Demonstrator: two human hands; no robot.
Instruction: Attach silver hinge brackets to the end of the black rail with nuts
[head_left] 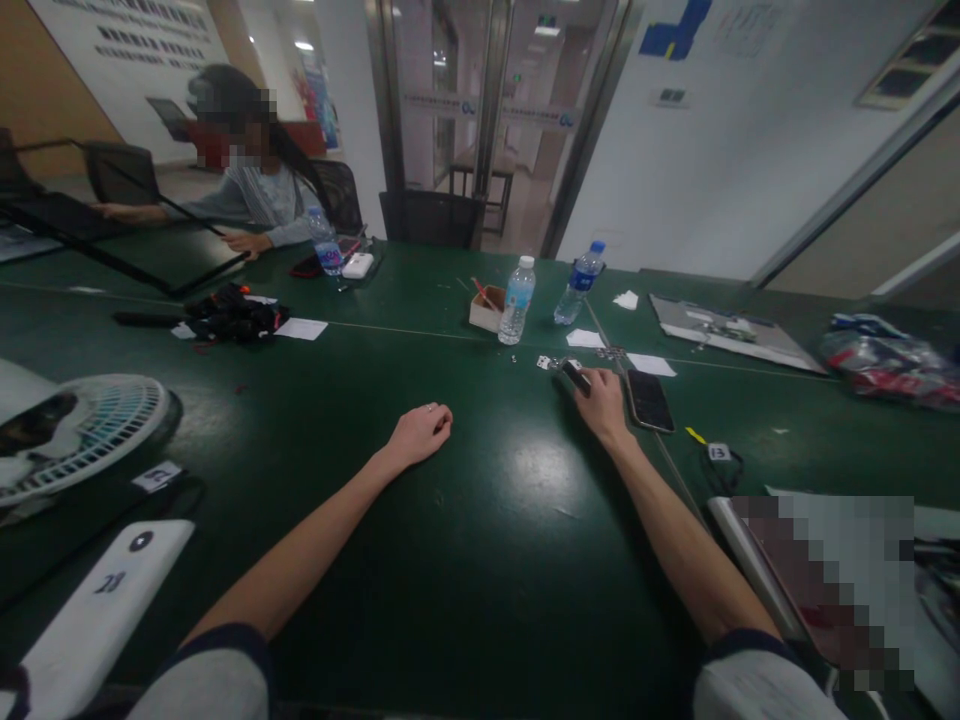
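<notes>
My left hand (421,435) rests on the green table (517,560), its fingers curled into a loose fist with nothing visible in it. Farther forward and to the right, my right hand (602,402) is closed around a small, dark, bar-shaped object (576,377), whose kind I cannot make out. Just beyond its tip lie small white and metallic pieces (546,362), too small to name. A dark phone (649,400) lies right beside my right hand. White paper slips (651,365) lie past the phone.
Two water bottles, one white-capped (517,300) and one blue-capped (579,285), stand beyond my hands near a small box (486,308). A fan (82,430) and a white numbered device (109,600) are left. A grey board (739,330) lies right. Another person (262,190) sits far left.
</notes>
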